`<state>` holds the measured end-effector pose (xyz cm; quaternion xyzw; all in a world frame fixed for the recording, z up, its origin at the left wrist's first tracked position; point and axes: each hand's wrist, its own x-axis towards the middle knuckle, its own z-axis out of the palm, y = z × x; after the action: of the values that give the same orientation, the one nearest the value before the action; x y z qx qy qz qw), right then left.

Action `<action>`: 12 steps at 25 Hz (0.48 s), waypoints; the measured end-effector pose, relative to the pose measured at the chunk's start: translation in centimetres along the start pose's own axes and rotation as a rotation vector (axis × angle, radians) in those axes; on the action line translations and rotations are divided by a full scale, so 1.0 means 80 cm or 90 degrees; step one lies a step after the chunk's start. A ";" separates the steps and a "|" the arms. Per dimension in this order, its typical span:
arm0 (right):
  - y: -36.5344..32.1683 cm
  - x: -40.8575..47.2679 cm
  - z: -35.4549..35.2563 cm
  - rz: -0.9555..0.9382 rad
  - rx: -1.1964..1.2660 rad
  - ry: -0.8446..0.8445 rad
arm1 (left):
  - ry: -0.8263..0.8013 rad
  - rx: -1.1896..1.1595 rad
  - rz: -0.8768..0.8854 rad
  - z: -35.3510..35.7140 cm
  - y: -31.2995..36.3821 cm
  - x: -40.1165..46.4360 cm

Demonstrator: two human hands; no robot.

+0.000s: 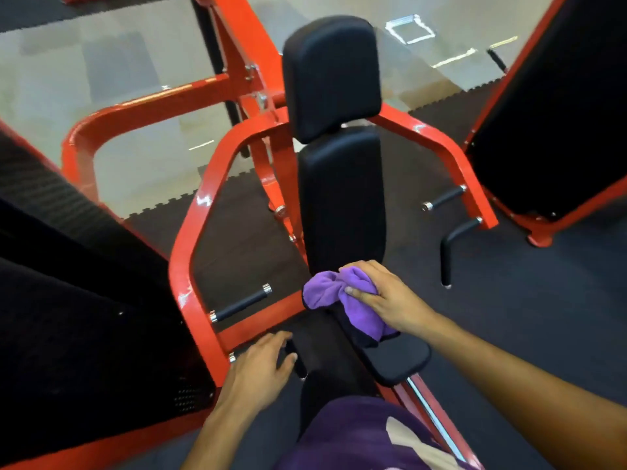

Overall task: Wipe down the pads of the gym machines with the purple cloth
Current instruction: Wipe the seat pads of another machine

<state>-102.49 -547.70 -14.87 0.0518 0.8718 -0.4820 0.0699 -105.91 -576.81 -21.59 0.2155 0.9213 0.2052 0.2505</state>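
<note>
one purple cloth point(334, 293) bunched under the right hand point(386, 296), on back pad point(342, 198)

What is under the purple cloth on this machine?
The purple cloth, gripped by the right hand, lies where the back pad meets the black seat pad. The surface directly beneath is hidden.

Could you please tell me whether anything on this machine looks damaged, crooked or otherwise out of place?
Nothing stands out. The head pad, back pad and seat pad look intact and in line, with no visible tears. The right hand grips the bunched purple cloth at the base of the back pad; the left hand is by the red frame.
</note>
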 end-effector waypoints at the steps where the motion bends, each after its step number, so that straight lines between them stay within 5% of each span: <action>1: 0.010 -0.003 -0.002 0.016 0.000 0.022 | -0.026 0.017 0.017 0.000 -0.002 0.010; 12: 0.009 -0.123 0.030 0.207 -0.020 0.264 | -0.123 0.012 0.224 -0.016 0.034 0.068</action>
<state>-92.51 -549.60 -15.05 0.2880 0.8551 -0.4298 -0.0330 -110.11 -572.20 -21.28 0.3941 0.8430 0.2156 0.2959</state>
